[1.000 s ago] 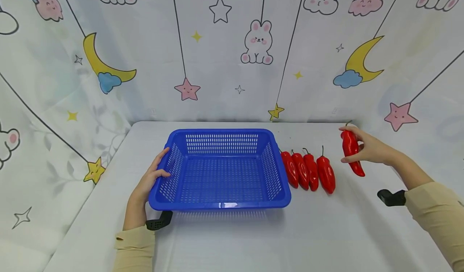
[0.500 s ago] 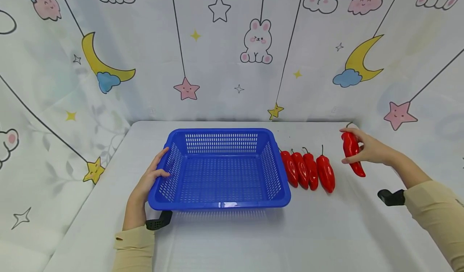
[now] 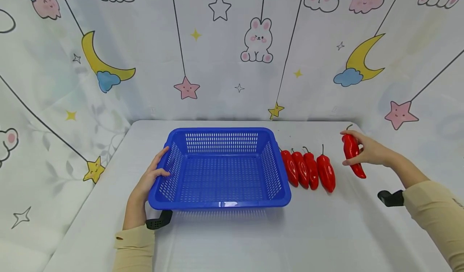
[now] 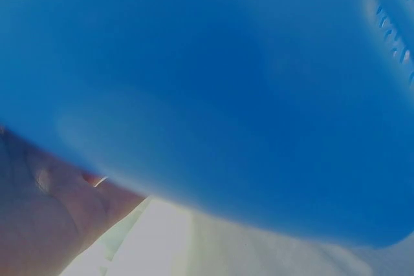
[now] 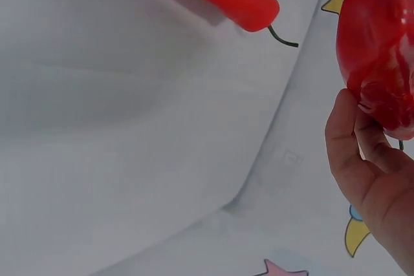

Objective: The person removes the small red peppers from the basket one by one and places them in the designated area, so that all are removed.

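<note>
A blue plastic basket (image 3: 228,204) with slotted walls stands on the white table. My left hand (image 3: 148,182) grips its left rim, thumb over the edge; in the left wrist view the blue basket wall (image 4: 226,108) fills most of the picture, blurred, beside part of the hand (image 4: 58,205). At the right, my right hand (image 3: 375,151) holds a red chili pepper (image 3: 351,146) between thumb and fingers, its stem pointing up. The right wrist view shows this pepper (image 5: 378,37) close up in the fingers of the hand (image 5: 375,166).
Several more red chili peppers (image 3: 326,173) lie side by side right of the basket, the leftmost (image 3: 289,168) against its wall. Behind the white table (image 3: 224,243) hangs a cloth backdrop (image 3: 217,62) printed with stars, moons and rabbits.
The right hand and its chili pepper have sunk very slightly and shifted a touch to the right. The left hand and basket stay in place.
</note>
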### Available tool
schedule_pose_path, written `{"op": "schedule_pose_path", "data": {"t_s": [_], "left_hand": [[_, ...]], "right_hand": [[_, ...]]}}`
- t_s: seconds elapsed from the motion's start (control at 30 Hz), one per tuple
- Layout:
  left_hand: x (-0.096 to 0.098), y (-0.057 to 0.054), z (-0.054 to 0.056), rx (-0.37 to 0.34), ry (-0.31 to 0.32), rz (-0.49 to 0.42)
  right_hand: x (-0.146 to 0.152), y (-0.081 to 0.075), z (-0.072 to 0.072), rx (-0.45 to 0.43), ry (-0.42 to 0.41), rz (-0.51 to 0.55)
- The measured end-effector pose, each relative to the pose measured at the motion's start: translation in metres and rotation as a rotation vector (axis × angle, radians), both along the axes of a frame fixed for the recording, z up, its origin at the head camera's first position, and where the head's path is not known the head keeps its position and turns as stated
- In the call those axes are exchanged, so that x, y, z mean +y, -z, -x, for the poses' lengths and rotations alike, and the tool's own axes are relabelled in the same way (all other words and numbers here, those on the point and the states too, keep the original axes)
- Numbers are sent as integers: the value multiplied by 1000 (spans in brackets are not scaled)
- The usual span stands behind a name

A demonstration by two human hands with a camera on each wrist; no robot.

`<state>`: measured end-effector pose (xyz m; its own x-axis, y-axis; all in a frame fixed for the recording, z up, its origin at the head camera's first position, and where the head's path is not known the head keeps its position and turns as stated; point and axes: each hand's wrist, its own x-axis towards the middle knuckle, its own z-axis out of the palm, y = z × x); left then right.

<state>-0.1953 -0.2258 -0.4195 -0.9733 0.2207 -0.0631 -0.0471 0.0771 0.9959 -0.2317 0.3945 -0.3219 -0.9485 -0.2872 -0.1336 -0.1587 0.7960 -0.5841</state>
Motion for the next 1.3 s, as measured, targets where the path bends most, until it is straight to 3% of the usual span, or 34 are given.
{"op": "schedule_pose_path", "data": {"t_s": [0.97,1.3], "left_hand": [[1,-1,1,3,0,-1],[1,0,0,4,-2,4]], "right_hand": [[12,21,4,-31,34,-29],[16,38,8,-47,39,-80]]}}
